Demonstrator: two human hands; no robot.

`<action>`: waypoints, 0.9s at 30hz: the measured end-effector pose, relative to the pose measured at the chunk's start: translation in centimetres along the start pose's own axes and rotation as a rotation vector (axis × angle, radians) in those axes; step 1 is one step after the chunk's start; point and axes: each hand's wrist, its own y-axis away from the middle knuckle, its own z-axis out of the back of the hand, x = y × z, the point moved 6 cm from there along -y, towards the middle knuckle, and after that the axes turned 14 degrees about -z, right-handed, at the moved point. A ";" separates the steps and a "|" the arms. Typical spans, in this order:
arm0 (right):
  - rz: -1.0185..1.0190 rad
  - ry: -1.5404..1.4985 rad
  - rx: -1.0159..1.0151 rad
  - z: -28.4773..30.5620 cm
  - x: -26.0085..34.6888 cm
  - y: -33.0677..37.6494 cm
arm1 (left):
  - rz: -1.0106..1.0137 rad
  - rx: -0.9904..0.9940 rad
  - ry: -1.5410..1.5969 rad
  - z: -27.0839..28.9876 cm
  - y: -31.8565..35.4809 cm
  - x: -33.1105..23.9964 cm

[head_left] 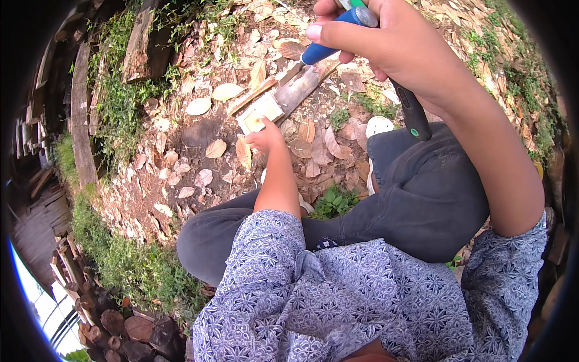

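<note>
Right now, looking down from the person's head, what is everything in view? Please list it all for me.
pale square wooden block: one, cream, on the ground at the left hand's fingertips
flat grey blade-like piece: one, grey, lying on the ground beyond the block
thin wooden strip: one, tan, beside the block
blue-handled tool: one, blue, held up in the right hand
dark tool handle: one, black with a green dot, below the right hand
dry fallen leaves: many, brown and tan, across the bare soil
green weeds: patches, left and lower left
cut logs: several, brown, lower left
dark grey trousers: over bent knees
blue patterned shirt: bottom
left hand: touching the block
right hand: gripping the tool
</note>
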 end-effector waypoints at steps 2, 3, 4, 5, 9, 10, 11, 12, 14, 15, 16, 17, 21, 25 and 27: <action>-0.047 0.061 -0.017 -0.2 0.9 0.1 | -0.293 -0.069 -0.194 1.2 -0.1 -1.9; -0.054 0.079 -0.035 -0.2 1.3 0.0 | -0.466 -0.070 -0.228 1.4 -0.2 -3.0; -0.020 0.065 -0.048 -0.3 1.0 -0.2 | -0.634 -0.083 -0.268 1.7 -0.4 -3.5; 0.012 0.053 -0.064 -0.4 0.5 -0.4 | -0.804 -0.092 -0.307 1.6 -0.4 -4.1; -0.022 0.109 -0.174 -0.6 -1.1 -0.6 | -1.065 0.111 -0.303 0.6 -0.5 -4.4; -0.042 0.135 -0.159 -0.7 -1.3 -0.7 | -1.152 0.042 -0.315 0.8 0.2 -4.6; -0.047 0.126 -0.159 -0.9 -1.2 -0.9 | -1.130 0.123 -0.330 0.3 0.3 -4.2; -0.052 0.116 -0.159 -1.1 -1.1 -1.0 | -1.107 0.205 -0.345 -0.2 0.5 -3.9; -0.053 0.127 -0.178 -1.4 -1.2 -1.3 | -1.133 0.198 -0.361 -0.4 1.7 -3.6; -0.057 0.140 -0.161 -1.6 -1.3 -1.6 | -1.113 0.201 -0.371 -0.5 1.8 -3.5; -0.063 0.156 -0.149 -1.6 -1.4 -1.8 | -1.095 0.207 -0.378 -0.7 2.1 -3.5; -0.069 0.170 -0.137 -1.8 -1.5 -2.0 | -1.079 0.214 -0.385 -0.8 2.2 -3.4; -0.098 0.179 -0.153 -1.9 -1.9 -2.1 | -1.063 0.162 -0.386 -0.5 1.6 -3.8; -0.095 0.173 -0.181 -2.0 -1.9 -1.8 | -1.034 0.177 -0.418 -0.2 0.5 -3.2; -0.091 0.167 -0.194 -1.7 -1.9 -1.7 | -1.036 0.207 -0.433 -0.5 0.4 -3.0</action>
